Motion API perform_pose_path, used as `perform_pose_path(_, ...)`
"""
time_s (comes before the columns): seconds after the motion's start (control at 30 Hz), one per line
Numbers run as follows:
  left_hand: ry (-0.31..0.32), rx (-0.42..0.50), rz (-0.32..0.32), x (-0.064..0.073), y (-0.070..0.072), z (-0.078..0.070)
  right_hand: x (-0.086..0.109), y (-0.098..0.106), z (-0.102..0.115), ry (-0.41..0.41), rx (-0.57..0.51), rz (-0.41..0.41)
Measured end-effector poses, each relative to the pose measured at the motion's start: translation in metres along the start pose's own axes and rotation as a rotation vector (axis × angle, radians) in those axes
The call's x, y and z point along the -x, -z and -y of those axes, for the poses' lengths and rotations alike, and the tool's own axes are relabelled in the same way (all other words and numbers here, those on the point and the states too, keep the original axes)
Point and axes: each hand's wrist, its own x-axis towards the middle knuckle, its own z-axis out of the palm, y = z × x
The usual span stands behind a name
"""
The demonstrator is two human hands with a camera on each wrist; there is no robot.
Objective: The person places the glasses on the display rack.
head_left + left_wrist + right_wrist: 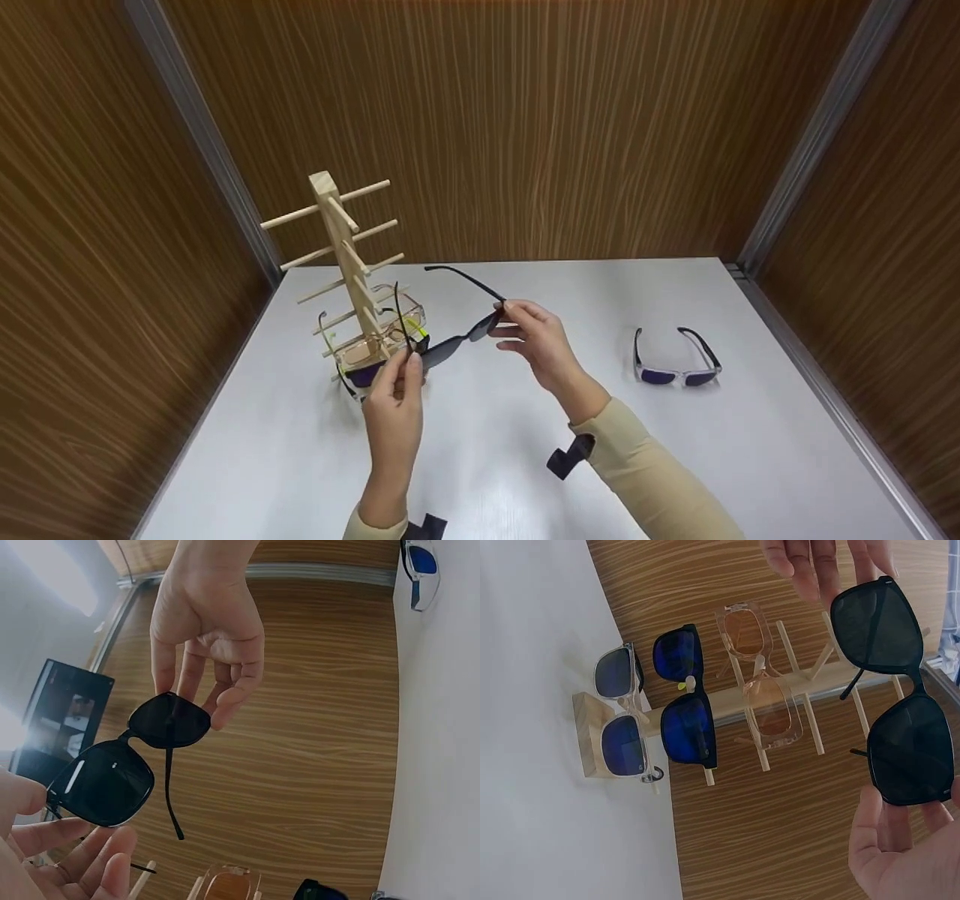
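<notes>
Black sunglasses (444, 351) with dark lenses hang in the air between my two hands, their temples unfolded and pointing away from me. My left hand (394, 401) pinches the left hinge corner between thumb and fingers. At the other hinge, my right hand (544, 349) pinches the frame, its lower fingers spread loosely. Just beyond the left hand stands a wooden display rack (346, 251) with pegs. In the right wrist view its lower pegs carry clear-framed glasses (622, 746), black blue-lensed sunglasses (686, 727) and clear glasses with orange-tinted lenses (769, 705).
On the right of the white table (495, 450) lies another pair of sunglasses (679, 376) with clear front and black temples, unfolded. Wood-grain panels (525, 127) enclose the table at the back and both sides. The rack's upper pegs stick out in several directions.
</notes>
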Motion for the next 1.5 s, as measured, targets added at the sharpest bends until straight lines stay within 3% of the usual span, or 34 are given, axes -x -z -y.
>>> perform_pose_path(0.77,-0.018,-0.080,-0.122,-0.015,0.029,-0.003,-0.018,-0.044,-0.002,-0.050,0.045,0.040)
perform_pose_path(1.1,0.066,-0.069,-0.126,-0.027,0.042,-0.006,-0.030,-0.066,-0.001,-0.063,0.052,0.028)
perform_pose_path(1.3,0.140,-0.044,-0.093,-0.033,0.049,-0.007,-0.035,-0.074,-0.001,-0.069,0.071,0.033)
perform_pose_path(1.5,0.184,-0.095,-0.096,-0.043,0.056,-0.005,-0.042,-0.083,0.000,-0.089,0.083,0.033)
